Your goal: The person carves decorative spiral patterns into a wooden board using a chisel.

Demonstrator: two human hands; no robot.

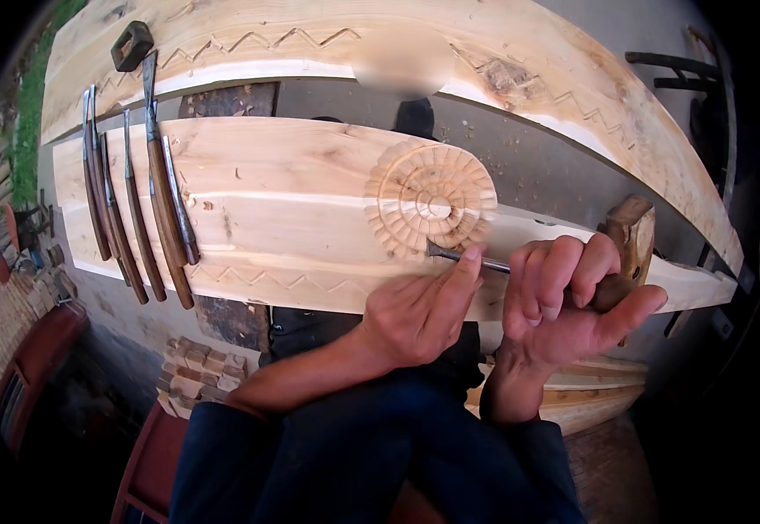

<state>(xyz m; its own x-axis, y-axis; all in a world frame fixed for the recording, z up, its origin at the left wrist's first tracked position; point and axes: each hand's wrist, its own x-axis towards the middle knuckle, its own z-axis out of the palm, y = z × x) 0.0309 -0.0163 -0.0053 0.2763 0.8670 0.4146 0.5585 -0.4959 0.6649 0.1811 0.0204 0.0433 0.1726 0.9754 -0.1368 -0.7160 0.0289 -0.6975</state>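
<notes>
A carved round rosette [436, 207] with radiating petals stands out on the pale wooden board [301, 231] in front of me. The flared metal tip of a carving chisel [441, 251] touches the rosette's lower edge. My left hand [419, 319] rests over the board's near edge, its fingers on the chisel's shaft close to the tip. Curled round the chisel's wooden handle is my right hand [559, 297], palm up, with the thumb stretched out to the right. A wooden mallet [631, 231] lies just beyond the right hand.
Several carving chisels [140, 210] lie across the board's left end. A second plank [266, 44] with a zigzag groove lies beyond, bearing a small dark block [132, 46]. Wooden blocks [201, 375] are piled at lower left, near a red frame [153, 463].
</notes>
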